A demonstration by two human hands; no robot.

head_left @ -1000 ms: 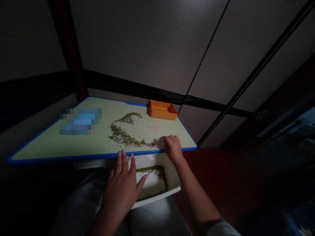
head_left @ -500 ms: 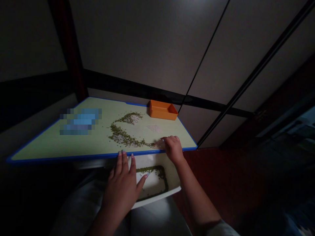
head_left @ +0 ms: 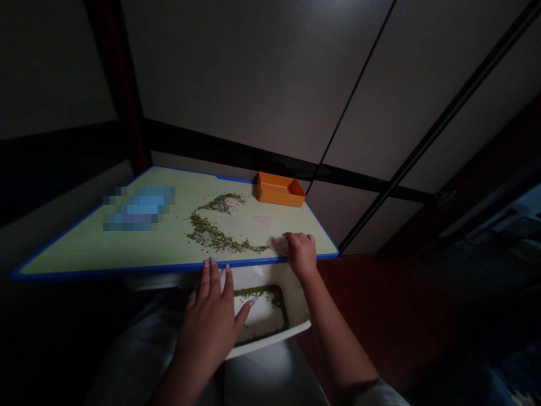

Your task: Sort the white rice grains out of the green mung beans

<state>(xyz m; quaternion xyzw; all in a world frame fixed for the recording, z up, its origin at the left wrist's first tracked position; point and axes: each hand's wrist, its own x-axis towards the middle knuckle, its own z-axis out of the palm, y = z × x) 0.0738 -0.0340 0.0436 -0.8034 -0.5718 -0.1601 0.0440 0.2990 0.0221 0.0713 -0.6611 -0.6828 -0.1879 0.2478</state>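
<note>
Small green beans or similar grains [head_left: 211, 231] lie in a curved, C-like trail on the pale tabletop [head_left: 105, 248], mixed with whitish bits. Fingertips of my left hand [head_left: 213, 316] rest at the table's blue front edge; the fingers are spread and hold nothing. My right hand [head_left: 302, 254] is closed, low over the tabletop near the right end of the trail. Its fingertips are blurred beside some pale bits, and I cannot make out what they hold. Below the edge, a white tub [head_left: 298, 293] has more green grains along its inner bottom edges.
An orange open box [head_left: 279, 192] stands at the table's back right corner. A small pinkish patch of bits [head_left: 264, 220] lies in front of it. A blurred-out bluish item [head_left: 139, 208] is on the left. Cabinet panels [head_left: 253, 84] rise right behind the table.
My right hand has shifted slightly to the right, away from the end of the green trail. My left hand, the tub and the box stay where they were.
</note>
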